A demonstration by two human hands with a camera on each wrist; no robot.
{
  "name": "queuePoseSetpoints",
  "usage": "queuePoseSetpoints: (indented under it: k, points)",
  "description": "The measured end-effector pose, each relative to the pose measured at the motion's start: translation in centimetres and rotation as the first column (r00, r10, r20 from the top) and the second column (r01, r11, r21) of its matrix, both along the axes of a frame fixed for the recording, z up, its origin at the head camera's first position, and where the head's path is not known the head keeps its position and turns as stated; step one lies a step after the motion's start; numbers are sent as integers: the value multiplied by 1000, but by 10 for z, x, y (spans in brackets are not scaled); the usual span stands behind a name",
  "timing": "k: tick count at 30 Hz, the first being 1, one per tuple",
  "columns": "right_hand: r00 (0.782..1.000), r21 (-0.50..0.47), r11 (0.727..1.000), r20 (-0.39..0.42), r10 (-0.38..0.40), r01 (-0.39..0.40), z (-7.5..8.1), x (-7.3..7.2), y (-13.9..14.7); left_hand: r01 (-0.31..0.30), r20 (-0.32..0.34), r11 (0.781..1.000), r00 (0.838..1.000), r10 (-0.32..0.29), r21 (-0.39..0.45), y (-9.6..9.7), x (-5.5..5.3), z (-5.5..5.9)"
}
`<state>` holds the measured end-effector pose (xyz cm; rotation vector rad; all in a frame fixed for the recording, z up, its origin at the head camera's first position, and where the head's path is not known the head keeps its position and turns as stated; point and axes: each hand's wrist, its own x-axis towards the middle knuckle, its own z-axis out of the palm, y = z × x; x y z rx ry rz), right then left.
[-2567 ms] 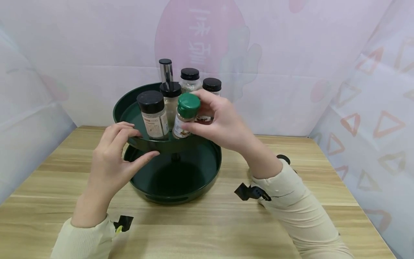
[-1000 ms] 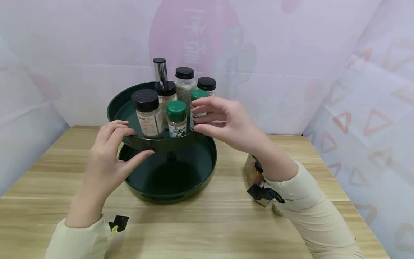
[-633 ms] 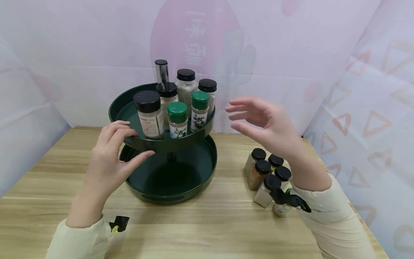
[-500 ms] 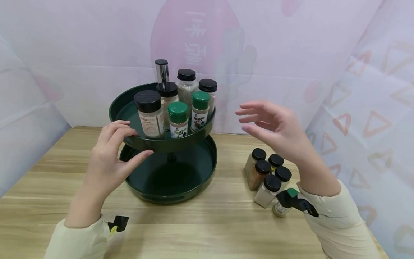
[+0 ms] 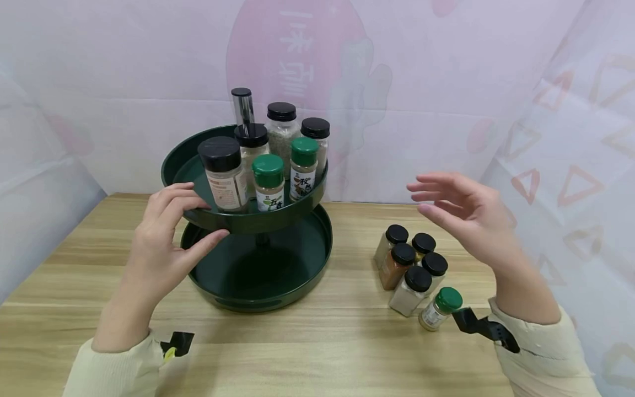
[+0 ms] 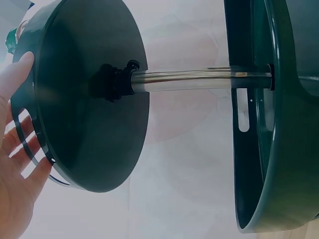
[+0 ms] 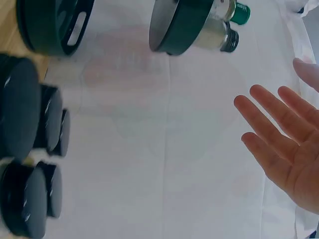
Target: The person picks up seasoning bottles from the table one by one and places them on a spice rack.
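Observation:
My left hand (image 5: 166,242) grips the front-left rim of the dark green two-tier turntable's upper tray (image 5: 253,221), fingers over the edge and thumb below it. The left wrist view shows that hand (image 6: 20,149) at the rim's slot, under the upper tray (image 6: 94,109). On this tray stand two green-capped spice jars (image 5: 269,184) and several black-capped jars (image 5: 223,176). My right hand (image 5: 468,215) hovers in the air at the right, fingers spread and holding nothing, also seen as a bare palm in the right wrist view. Below it on the table is a cluster of black-capped jars (image 5: 403,256).
A small green-capped jar (image 5: 441,307) stands at the front of the cluster. The lower tray (image 5: 265,275) holds no jars and sits on the wooden table (image 5: 317,353). A metal post (image 5: 243,107) rises through the upper tray. A patterned cloth (image 5: 426,82) hangs behind.
My right hand has let go of a green-capped spice jar on the upper tray and moved right, uncovering the jar cluster. My left hand keeps its grip on the rim.

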<state>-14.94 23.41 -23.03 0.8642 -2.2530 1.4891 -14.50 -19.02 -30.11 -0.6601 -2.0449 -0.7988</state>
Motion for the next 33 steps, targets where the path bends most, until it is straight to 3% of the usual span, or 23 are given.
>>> queuePoseSetpoints:
  k: [5, 8, 12, 16, 22, 26, 30, 33]
  points:
    - [999, 4, 999, -5, -34, 34, -12, 0, 26, 8, -29, 999, 1000, -7, 32, 0, -1, -2]
    - [996, 24, 995, 7, -94, 94, -22, 0, 40, 7, -34, 1000, 999, -6, 31, 0, -3, -3]
    - [977, 108, 971, 11, -214, 212, -36, 0, 53, 10, -35, 999, 999, -9, 36, 1, -3, -4]
    - [967, 175, 953, 11, -253, 247, -50, -2, 66, 14, -38, 999, 999, -12, 43, 2, -3, -5]
    - [971, 285, 939, 80, -224, 193, -64, 2, 91, 17, -38, 999, 999, -16, 41, 1, -3, -5]
    - [969, 376, 916, 137, -207, 143, -68, 5, 106, 12, -33, 999, 999, -10, 46, 1, -3, -5]
    - [974, 425, 904, 186, -131, 40, -75, 7, 114, 6, -31, 999, 1000, -4, 48, 1, -4, -5]
    - [977, 398, 916, 211, -39, -49, -81, 7, 119, 10, -29, 999, 1000, -9, 45, 1, -4, -4]
